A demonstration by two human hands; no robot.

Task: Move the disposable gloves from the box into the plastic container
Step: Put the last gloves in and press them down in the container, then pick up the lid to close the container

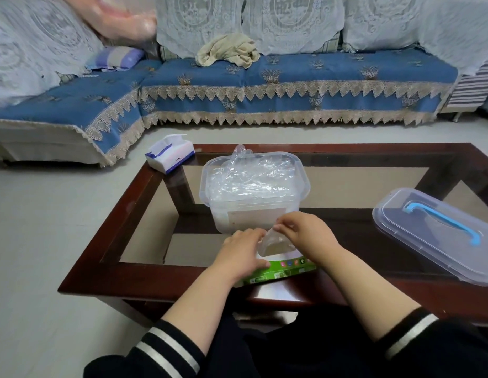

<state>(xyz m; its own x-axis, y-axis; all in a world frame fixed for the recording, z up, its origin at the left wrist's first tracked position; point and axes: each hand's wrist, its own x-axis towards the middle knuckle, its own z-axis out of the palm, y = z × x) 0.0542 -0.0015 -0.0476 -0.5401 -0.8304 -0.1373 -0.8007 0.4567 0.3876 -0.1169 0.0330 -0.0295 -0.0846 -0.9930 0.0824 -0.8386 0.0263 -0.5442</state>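
Both hands sit on the flat green cardboard box at the counter's near edge. L hand holds the box; R hand pinches a thin see-thru glove. Just behind, the clear plastic container w/ no lid is full of crinkly clear gloves.

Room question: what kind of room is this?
Most likely a living room at home: a long sofa with lace covers, a low glass-topped coffee table in front, and a tissue pack.
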